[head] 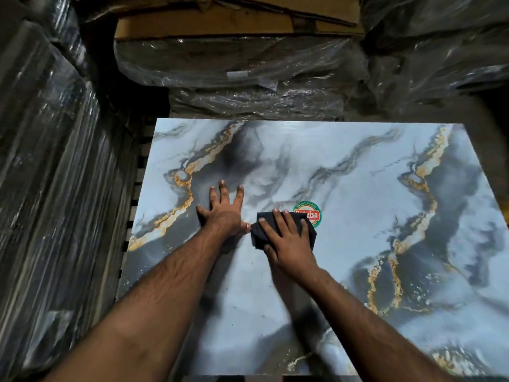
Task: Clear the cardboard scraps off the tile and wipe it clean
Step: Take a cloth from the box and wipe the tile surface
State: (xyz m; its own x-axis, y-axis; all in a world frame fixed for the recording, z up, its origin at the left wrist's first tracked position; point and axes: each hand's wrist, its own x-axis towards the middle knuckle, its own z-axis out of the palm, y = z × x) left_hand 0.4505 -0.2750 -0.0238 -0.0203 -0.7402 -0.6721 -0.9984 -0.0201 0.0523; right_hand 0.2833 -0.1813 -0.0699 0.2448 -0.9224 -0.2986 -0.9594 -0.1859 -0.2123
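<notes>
Dim scene, soft glare on glossy tile (344, 166), dark surroundings, wide-angle bending at edges

A round sticker (307, 214) with a green rim and a red band lies on the marble-patterned tile (344, 175). White letters on the red band end in "lsa"; the first letters are hidden under the fingers (286, 224) of the right hand (289, 244) and the dark cloth (259, 230). Small lettering curves along the green rim, too fine to read.
</notes>
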